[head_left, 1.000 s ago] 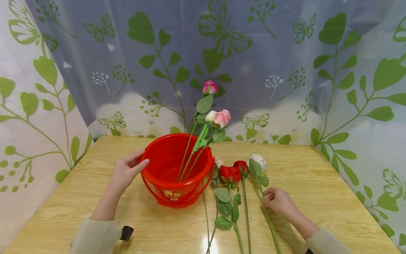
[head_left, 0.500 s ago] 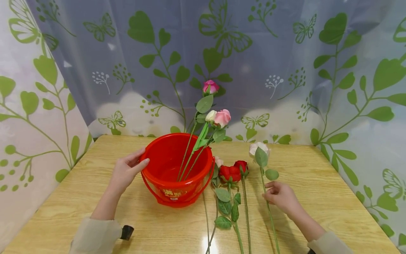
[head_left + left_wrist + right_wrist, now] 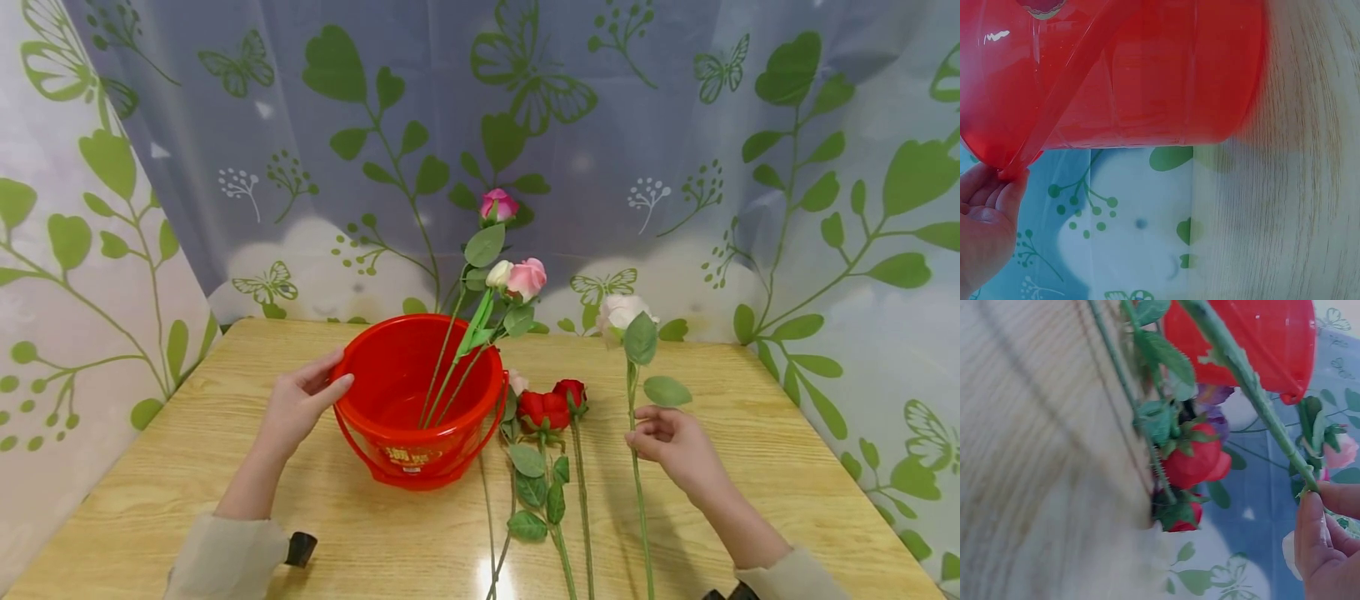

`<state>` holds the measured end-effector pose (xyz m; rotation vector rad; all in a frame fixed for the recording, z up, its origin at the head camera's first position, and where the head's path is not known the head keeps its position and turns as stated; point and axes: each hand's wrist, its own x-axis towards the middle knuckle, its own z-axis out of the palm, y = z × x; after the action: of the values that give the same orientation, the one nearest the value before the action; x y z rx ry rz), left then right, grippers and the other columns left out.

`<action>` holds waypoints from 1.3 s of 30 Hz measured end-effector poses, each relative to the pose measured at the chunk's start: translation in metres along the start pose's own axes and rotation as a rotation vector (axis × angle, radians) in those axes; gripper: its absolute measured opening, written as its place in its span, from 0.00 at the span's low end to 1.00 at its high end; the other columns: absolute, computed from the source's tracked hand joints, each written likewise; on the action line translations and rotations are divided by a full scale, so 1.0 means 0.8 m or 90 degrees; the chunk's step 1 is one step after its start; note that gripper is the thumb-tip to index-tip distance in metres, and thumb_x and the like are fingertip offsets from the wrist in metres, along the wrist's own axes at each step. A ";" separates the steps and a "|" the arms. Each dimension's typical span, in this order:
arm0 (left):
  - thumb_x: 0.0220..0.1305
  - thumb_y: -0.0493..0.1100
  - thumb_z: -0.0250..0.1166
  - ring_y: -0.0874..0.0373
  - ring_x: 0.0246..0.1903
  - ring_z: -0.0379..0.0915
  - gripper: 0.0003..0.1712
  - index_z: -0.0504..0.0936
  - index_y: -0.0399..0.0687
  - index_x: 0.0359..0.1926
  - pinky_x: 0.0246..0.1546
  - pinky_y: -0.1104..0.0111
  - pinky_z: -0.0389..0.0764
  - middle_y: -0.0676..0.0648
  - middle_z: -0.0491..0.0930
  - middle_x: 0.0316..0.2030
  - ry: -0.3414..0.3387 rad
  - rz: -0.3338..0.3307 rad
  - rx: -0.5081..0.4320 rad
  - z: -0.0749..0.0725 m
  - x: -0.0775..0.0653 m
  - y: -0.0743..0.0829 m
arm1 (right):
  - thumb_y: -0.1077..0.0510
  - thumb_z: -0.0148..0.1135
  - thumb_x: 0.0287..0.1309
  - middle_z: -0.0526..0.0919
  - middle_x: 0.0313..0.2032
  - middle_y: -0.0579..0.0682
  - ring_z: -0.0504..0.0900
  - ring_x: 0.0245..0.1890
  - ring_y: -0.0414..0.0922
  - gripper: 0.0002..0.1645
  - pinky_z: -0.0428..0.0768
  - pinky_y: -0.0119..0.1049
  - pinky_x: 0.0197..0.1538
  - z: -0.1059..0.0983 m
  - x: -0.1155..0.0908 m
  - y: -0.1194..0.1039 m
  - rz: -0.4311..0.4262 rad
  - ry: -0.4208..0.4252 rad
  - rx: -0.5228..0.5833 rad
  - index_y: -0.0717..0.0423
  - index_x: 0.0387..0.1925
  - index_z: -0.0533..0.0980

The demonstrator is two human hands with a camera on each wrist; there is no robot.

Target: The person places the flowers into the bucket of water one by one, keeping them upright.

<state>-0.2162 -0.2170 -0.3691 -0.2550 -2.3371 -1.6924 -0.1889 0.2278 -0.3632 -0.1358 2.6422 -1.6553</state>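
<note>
My left hand (image 3: 296, 412) grips the rim of a red plastic bucket (image 3: 412, 467) at its left side, beside the handle joint in the left wrist view. Inside the bucket lean a magenta rose (image 3: 498, 205), a pink rose (image 3: 527, 279) and a small white bud (image 3: 499, 274), their stems against the right rim. To the right, my right hand (image 3: 678, 450) pinches the green stem (image 3: 1260, 406) of a white rose (image 3: 621, 315) between thumb and fingers. That rose stands upright, its bloom raised above the table's back edge in the head view.
Between bucket and right hand lie red roses (image 3: 543, 411) with long leafy stems and a pale pink bloom (image 3: 517, 382). A purple flower (image 3: 1213, 406) shows beside them in the right wrist view. Behind the wooden table (image 3: 360, 542) hangs a leaf-and-butterfly curtain (image 3: 420, 125).
The white rose has been lifted from lying on the table to upright, its bloom going up in view. My right hand has risen slightly with it. The left hand and bucket stay put.
</note>
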 end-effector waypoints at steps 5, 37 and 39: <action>0.56 0.46 0.63 0.46 0.52 0.66 0.32 0.67 0.33 0.57 0.41 0.76 0.73 0.38 0.68 0.55 0.000 0.004 -0.005 0.000 -0.001 0.001 | 0.65 0.57 0.54 0.74 0.32 0.53 0.76 0.30 0.36 0.25 0.79 0.34 0.37 0.000 -0.003 -0.014 -0.003 0.012 0.019 0.75 0.51 0.64; 0.56 0.45 0.62 0.46 0.51 0.67 0.31 0.67 0.32 0.57 0.40 0.76 0.73 0.38 0.68 0.54 0.003 0.007 0.012 0.000 0.000 0.003 | 0.59 0.62 0.52 0.76 0.31 0.45 0.78 0.32 0.39 0.21 0.79 0.32 0.37 0.020 0.003 -0.102 -0.138 0.089 0.142 0.68 0.44 0.70; 0.56 0.46 0.63 0.46 0.51 0.67 0.31 0.68 0.33 0.57 0.40 0.76 0.73 0.38 0.69 0.54 0.004 0.006 0.013 0.001 0.000 0.002 | 0.60 0.62 0.51 0.76 0.31 0.45 0.78 0.31 0.39 0.19 0.79 0.33 0.37 0.024 0.005 -0.108 -0.152 0.093 0.158 0.66 0.43 0.71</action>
<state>-0.2155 -0.2158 -0.3676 -0.2568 -2.3439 -1.6612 -0.1865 0.1730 -0.2940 -0.3498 2.5742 -2.1298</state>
